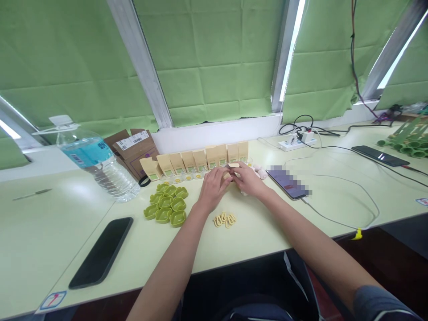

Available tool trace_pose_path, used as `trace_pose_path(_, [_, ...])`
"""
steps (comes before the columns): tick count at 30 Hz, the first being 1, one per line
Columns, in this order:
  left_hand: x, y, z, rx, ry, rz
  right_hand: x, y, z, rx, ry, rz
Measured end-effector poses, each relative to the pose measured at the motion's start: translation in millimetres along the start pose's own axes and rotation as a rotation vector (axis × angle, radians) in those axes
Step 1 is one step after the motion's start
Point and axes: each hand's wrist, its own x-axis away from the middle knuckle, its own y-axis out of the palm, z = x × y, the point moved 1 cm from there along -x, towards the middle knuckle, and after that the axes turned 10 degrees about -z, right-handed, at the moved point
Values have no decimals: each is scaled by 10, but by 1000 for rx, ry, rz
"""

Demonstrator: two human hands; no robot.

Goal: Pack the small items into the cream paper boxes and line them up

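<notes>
- Both my hands meet over a small tan box [233,166]: left hand [214,187] and right hand [249,179] pinch it just before the row of upright boxes [197,161].
- Nine boxes stand finished, I judge.
- Green trays [167,206] and yellow rings [225,219] remain loose on the desk [254,232].

- A row of small boxes [197,161] stands on the tabletop [267,232] near its far edge, below the window.
- Both hands, the left hand [214,187] and right hand [249,179], meet just before the row's right end.
- A cluster of small trays [167,206] lies left of the hands; a heap of rings [225,219] lies before them.
- A water bottle [96,162] lies left of the trays, with cardboard boxes [133,149] behind it.
- One phone [102,252] lies near the front left edge; another phone [289,182] lies right of the hands.
- A power strip [297,141] sits far right.
</notes>
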Motion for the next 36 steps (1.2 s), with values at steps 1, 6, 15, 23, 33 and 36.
trace_pose_path(1, [3, -4, 9, 13, -2, -1, -2, 4, 7, -2, -2, 12])
trace_pose_path(6, [12, -22, 85, 67, 22, -7, -7, -37, -16, -41, -3, 57])
trace_pose_path(15, [14, 39, 19, 187, -90, 53, -14, -106, -71, -98, -18, 202])
trace_pose_path(23, [14, 83, -54, 225, -151, 71, -6, -150, -122, -244, 7, 342])
trace_pose_path(33, [-14, 52, -64, 145, -56, 114, 6, -185, -120, -463, 119, 423])
trace_pose_path(36, [-9, 51, -73, 135, -62, 122, -17, -174, -92, -644, 169, 405])
